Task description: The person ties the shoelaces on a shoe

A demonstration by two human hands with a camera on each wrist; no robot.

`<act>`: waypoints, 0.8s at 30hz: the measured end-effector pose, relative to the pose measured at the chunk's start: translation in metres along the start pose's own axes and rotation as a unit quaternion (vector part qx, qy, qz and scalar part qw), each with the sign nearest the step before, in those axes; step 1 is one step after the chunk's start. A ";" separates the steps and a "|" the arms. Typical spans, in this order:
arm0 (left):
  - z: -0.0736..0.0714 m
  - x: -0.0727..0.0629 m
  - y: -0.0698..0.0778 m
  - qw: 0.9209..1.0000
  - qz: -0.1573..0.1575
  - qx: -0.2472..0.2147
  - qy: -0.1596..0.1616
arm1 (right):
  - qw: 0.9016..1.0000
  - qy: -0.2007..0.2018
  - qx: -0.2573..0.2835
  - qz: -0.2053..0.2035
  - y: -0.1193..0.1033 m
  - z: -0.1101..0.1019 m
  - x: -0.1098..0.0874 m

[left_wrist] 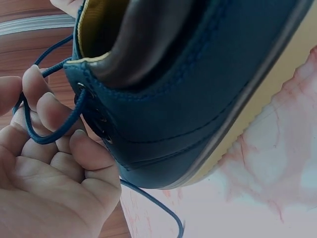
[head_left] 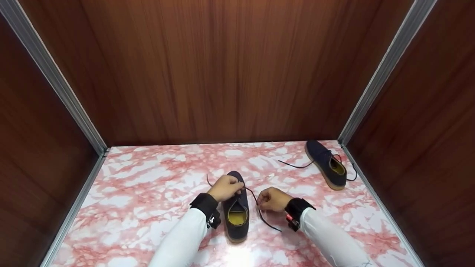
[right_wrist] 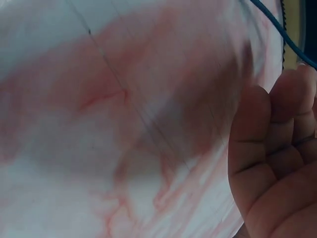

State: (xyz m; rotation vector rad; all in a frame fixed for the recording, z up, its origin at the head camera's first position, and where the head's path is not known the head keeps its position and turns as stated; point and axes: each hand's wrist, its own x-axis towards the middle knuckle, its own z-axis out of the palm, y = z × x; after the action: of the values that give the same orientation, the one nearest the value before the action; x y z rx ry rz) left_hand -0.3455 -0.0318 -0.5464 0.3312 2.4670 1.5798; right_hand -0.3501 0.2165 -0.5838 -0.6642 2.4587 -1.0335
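Note:
A dark navy lace-up shoe [head_left: 238, 233] with a yellow lining stands on the table, toe pointing away from me. My left hand [head_left: 225, 187] is over its front part and pinches the shoelace near the eyelets. In the left wrist view, a loop of the blue shoelace [left_wrist: 49, 140] runs from the eyelets round the fingers. To the right of the shoe, my right hand [head_left: 274, 199] holds the same lace between thumb and fingertips; its free end hangs down onto the table. The right wrist view shows the lace at its edge, with the fingers partly cut off.
A second navy shoe [head_left: 323, 159] stands at the back right, its laces spread loose to both sides. The table [head_left: 148, 207] has a pink and white marbled top. Brown wood-grain panels [head_left: 222, 74] with metal corner strips enclose it at the back and sides.

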 end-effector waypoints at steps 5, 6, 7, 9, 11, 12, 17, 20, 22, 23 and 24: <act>-0.001 0.000 -0.001 1.000 0.002 0.001 0.001 | 1.000 0.011 -0.017 -0.024 0.002 0.003 0.001; -0.001 0.000 -0.001 1.000 0.002 0.001 0.002 | 0.999 0.014 -0.020 -0.030 0.002 0.002 0.001; -0.001 0.000 -0.001 1.000 0.002 0.001 0.003 | 0.999 0.017 -0.023 -0.034 0.002 0.001 0.001; -0.002 0.000 0.000 1.000 0.000 0.000 0.007 | 0.998 0.026 -0.027 -0.041 0.002 -0.002 0.001; -0.002 0.000 0.000 1.000 -0.007 -0.008 0.013 | 0.998 0.036 -0.030 -0.044 0.002 -0.005 0.000; -0.002 0.000 0.000 1.000 -0.010 -0.014 0.017 | 0.998 0.041 -0.031 -0.045 0.002 -0.007 0.000; -0.005 0.001 0.000 0.997 -0.017 -0.055 0.052 | 0.998 0.051 -0.020 -0.038 -0.002 -0.019 -0.001; -0.007 0.001 0.001 0.994 -0.023 -0.080 0.073 | 0.998 0.053 -0.010 -0.033 -0.003 -0.024 -0.002; -0.008 0.003 0.001 0.992 -0.029 -0.093 0.084 | 0.998 0.055 -0.007 -0.030 -0.005 -0.027 -0.002; -0.008 0.003 0.001 0.990 -0.035 -0.101 0.086 | 0.998 0.056 -0.007 -0.029 -0.005 -0.029 -0.002; -0.009 0.003 0.001 0.989 -0.038 -0.110 0.087 | 0.998 0.056 -0.006 -0.028 -0.005 -0.030 -0.003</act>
State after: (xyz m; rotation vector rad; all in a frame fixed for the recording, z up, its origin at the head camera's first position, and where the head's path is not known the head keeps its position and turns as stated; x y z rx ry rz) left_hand -0.3513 -0.0386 -0.5421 0.0658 2.3613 1.8984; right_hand -0.3618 0.2312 -0.5600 -0.7002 2.5581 -1.1055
